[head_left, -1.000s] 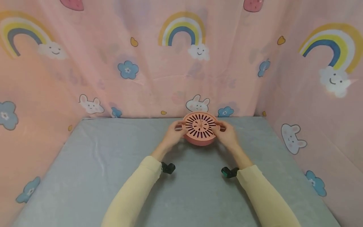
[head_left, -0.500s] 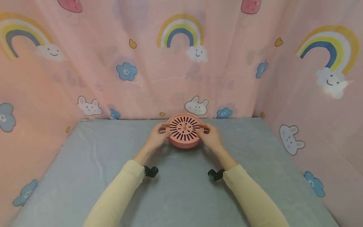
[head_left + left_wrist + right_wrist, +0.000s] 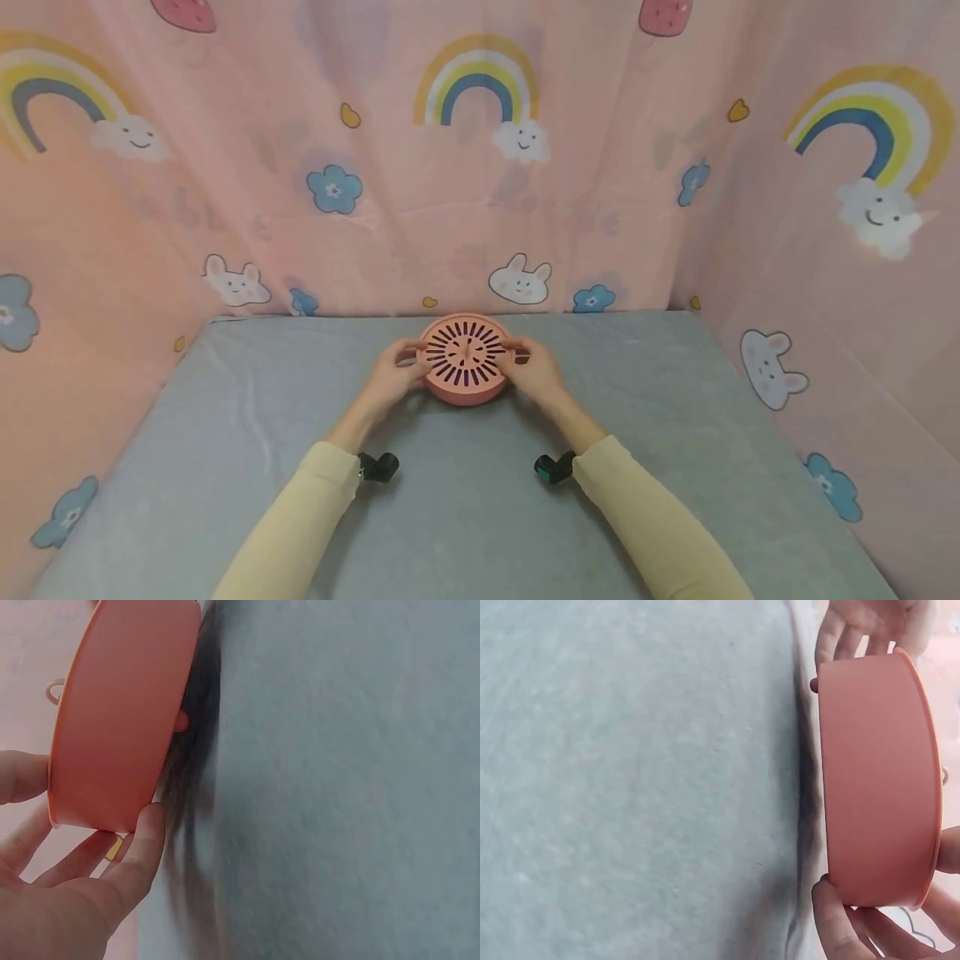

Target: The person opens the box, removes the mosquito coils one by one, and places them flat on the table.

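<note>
Between both hands is a round pink mosquito coil holder [image 3: 465, 385], its slotted lid facing up and tilted a little toward me. My left hand [image 3: 392, 375] grips its left side, thumb on the lid's rim and fingers round the wall. On the opposite side my right hand [image 3: 538, 375] holds it the same way. The wrist views show the holder's smooth side wall [image 3: 124, 712], a small foot [image 3: 814, 685] below and a little ring [image 3: 54, 691] on the lid. Fingertips reach the bottom edge. Whether the feet touch the table cannot be told.
A grey-blue cloth covers the table [image 3: 465, 517]. Pink printed curtain [image 3: 420, 225] hangs along the back and both sides, close behind the holder. Dark wrist cameras [image 3: 381, 467] stick out inward from the cream sleeves [image 3: 292, 525].
Both hands have carried the mosquito coil holder left and somewhat nearer to me, away from the back curtain. Their grip on its sides looks the same.
</note>
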Tool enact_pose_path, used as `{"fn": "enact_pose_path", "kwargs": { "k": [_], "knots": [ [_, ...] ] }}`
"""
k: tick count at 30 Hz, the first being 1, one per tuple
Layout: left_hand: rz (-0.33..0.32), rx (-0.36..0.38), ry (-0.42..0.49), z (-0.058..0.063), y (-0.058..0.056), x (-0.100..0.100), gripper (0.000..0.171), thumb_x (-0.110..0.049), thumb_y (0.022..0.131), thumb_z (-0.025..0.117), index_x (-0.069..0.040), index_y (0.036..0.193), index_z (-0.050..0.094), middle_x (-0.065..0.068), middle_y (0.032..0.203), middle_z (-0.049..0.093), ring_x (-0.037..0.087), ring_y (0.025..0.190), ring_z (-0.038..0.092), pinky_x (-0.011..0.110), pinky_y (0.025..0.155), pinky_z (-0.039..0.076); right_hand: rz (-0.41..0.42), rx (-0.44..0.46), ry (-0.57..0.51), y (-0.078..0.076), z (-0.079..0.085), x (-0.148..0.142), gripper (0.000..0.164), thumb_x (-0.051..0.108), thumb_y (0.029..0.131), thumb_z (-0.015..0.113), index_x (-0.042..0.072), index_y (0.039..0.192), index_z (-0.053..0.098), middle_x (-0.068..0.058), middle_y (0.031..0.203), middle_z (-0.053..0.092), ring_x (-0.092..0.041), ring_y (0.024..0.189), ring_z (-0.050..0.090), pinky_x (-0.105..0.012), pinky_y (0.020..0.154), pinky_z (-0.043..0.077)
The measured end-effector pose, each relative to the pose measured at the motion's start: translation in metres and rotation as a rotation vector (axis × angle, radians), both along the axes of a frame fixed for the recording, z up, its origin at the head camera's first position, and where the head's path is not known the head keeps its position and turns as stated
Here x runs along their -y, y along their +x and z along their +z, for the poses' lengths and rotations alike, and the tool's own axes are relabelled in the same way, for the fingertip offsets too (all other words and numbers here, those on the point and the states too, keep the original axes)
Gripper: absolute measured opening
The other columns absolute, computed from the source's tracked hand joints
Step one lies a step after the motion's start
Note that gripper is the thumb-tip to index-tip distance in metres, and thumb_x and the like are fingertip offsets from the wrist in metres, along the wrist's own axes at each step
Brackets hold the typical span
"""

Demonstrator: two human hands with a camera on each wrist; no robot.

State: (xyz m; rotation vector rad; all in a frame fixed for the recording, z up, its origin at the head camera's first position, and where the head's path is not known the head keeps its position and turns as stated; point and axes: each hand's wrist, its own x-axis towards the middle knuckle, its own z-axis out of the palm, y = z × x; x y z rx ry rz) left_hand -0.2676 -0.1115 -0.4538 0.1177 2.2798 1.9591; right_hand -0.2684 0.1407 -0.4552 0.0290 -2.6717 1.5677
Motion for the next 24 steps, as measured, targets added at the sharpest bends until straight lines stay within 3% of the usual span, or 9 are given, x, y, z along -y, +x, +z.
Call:
{"fn": "enact_pose_path", "kwargs": {
  "k": [13, 18, 24],
  "knots": [
    [-0.011, 0.045, -0.023, -0.009, 0.003, 0.006, 0.044, -0.007, 0.100, 0.062, -0.002, 0.142, 0.051, 0.025, 0.150, 0.041, 0.040, 0.131, 0.052, 0.039, 0.094, 0.057, 0.054, 0.011, 0.034, 0.000, -0.006, 0.002, 0.038, 0.019, 0.098, 0.068, 0.004, 0.133, 0.064, -0.018, 0.129, 0.062, -0.030, 0.109, 0.063, -0.034, 0.079, 0.060],
    [-0.034, 0.049, -0.019, -0.009, 0.004, 0.008, 0.046, -0.008, 0.100, 0.062, -0.002, 0.144, 0.049, 0.026, 0.152, 0.038, 0.041, 0.134, 0.049, 0.040, 0.098, 0.055, 0.119, 0.010, 0.088, 0.000, 0.001, -0.003, 0.039, 0.022, 0.100, 0.067, 0.003, 0.134, 0.062, -0.017, 0.129, 0.062, -0.031, 0.112, 0.063, -0.038, 0.084, 0.060],
    [-0.041, 0.040, -0.042, -0.007, 0.006, 0.008, 0.049, -0.009, 0.099, 0.064, -0.002, 0.145, 0.049, 0.024, 0.151, 0.041, 0.039, 0.135, 0.049, 0.042, 0.100, 0.054, 0.108, -0.021, 0.186, 0.001, 0.016, -0.007, 0.036, 0.021, 0.102, 0.063, 0.002, 0.132, 0.062, -0.017, 0.127, 0.064, -0.032, 0.114, 0.062, -0.044, 0.090, 0.057]
  ]
}}
